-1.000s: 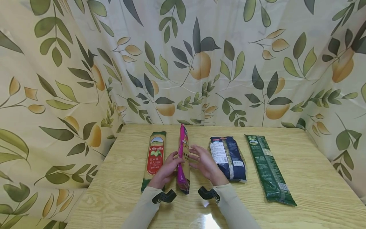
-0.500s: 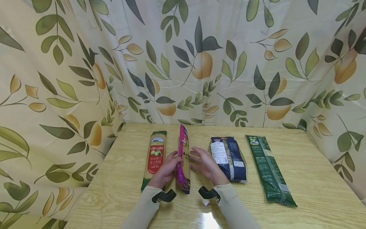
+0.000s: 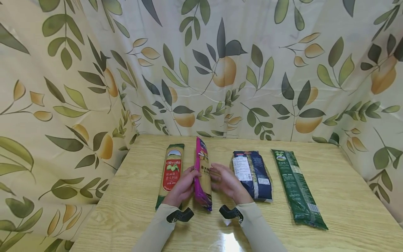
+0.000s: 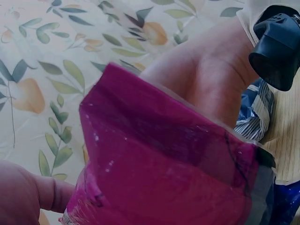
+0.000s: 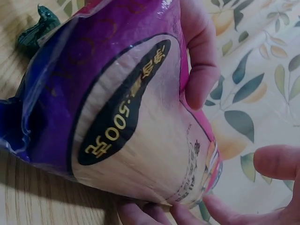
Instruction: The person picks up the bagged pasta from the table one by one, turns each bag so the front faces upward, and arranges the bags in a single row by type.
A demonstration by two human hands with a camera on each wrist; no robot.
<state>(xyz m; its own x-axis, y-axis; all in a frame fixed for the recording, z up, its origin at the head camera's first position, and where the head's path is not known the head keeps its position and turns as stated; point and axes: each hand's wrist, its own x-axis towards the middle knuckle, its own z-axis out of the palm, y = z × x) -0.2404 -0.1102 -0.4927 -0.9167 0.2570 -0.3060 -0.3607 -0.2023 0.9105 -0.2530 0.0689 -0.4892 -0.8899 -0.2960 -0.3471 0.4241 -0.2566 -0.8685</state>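
Note:
A magenta and purple pasta packet [image 3: 204, 175] stands on its long edge, tilted, its printed face turned to the right. The left hand [image 3: 182, 185] grips its left edge, with the thumb on the magenta seam in the head view. The packet's plain magenta back [image 4: 164, 164] fills much of the left wrist view. On the other side is the right hand [image 3: 228, 182], its fingers [image 5: 145, 213] at the packet's lower edge and its thumb held away from it. The window in the printed face [image 5: 140, 154] shows pale contents.
A red-labelled spaghetti packet [image 3: 171, 171] lies to the left. Right of the hands lie a dark blue pasta bag [image 3: 252, 173] and a long green spaghetti packet [image 3: 297, 189]. All are on a wooden table [image 3: 346, 196], with a leaf-patterned curtain [image 3: 201, 70] behind.
The magenta packet's upright face has leaned over and turned more into view, its lower end shifting slightly right. The right fingers now meet its edge, where a gap showed before.

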